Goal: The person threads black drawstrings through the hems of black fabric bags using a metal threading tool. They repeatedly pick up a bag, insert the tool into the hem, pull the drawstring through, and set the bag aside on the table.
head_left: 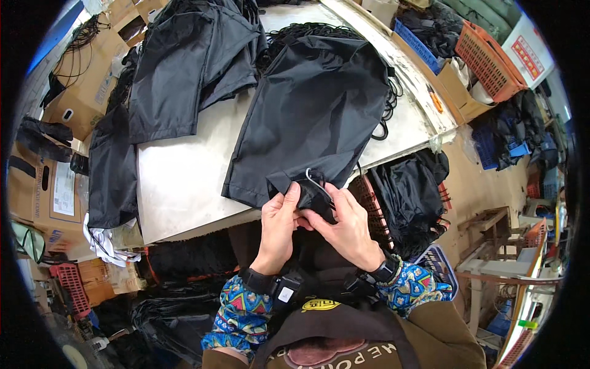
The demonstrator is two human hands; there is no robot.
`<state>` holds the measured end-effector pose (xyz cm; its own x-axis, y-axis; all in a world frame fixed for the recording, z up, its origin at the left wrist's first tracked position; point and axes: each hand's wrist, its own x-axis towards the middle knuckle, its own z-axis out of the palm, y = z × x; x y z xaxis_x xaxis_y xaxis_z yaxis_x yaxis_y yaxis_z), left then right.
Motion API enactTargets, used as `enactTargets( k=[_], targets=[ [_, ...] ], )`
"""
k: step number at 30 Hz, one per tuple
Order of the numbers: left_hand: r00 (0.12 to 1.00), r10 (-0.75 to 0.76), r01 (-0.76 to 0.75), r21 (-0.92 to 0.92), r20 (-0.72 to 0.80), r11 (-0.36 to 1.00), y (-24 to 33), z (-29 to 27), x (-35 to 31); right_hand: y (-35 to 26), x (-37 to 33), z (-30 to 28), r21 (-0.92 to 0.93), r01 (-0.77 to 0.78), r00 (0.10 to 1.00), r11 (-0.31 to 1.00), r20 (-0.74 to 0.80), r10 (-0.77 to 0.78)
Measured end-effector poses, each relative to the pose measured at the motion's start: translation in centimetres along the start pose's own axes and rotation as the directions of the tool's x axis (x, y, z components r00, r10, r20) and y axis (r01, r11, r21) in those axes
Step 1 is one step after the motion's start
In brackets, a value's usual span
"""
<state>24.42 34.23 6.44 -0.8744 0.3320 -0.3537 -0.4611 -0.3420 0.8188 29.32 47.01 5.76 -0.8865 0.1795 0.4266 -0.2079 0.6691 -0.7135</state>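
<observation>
A black fabric bag (313, 104) lies on the table's near right part, its closest corner lifted over the edge. My left hand (278, 224) pinches that corner between thumb and fingers. In my right hand (345, 224), closed, is a thin silver metal tool (316, 180) with a bent tip, resting against the bag's folded edge. What is at its lower end is hidden by the fingers. Black cords (313, 29) spill out behind the bag. More black bags (175, 80) lie overlapping to the left, one hanging over the table's left edge.
The pale table (178, 197) ends just in front of me. An orange-handled tool (435, 100) lies on its right rim. A crate piled with black bags (409, 197) stands below right. Cardboard boxes (80, 104) stand left; an orange basket (488, 61) is far right.
</observation>
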Motion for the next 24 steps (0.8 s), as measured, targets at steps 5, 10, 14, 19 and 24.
enactTargets(
  k=[5,10,14,19,24],
  targets=[
    [0.965,0.25,-0.263,0.274,0.081,0.925,-1.2,-0.4,0.3,0.0,-0.2,0.4,-0.034,-0.019,0.998,0.999,0.061,0.021],
    [0.809,0.508,-0.513,0.777,0.296,0.365,-0.3,-1.0,0.1,0.4,0.1,-0.4,0.022,-0.135,0.981,0.991,0.145,0.131],
    [0.863,0.474,-0.44,0.721,0.175,0.534,-0.3,-0.5,0.0,0.3,-1.1,0.1,0.02,-0.113,0.983,0.993,0.145,0.109],
    [0.905,0.416,-0.403,0.494,0.09,0.77,-1.0,-0.2,-0.2,0.2,-1.4,0.5,0.008,-0.132,0.989,0.991,0.071,0.131],
    [0.906,0.417,-0.378,0.581,0.072,0.721,-0.5,-0.3,-0.4,0.3,-1.1,-0.2,0.113,-0.098,0.995,0.989,0.026,0.096]
  ],
)
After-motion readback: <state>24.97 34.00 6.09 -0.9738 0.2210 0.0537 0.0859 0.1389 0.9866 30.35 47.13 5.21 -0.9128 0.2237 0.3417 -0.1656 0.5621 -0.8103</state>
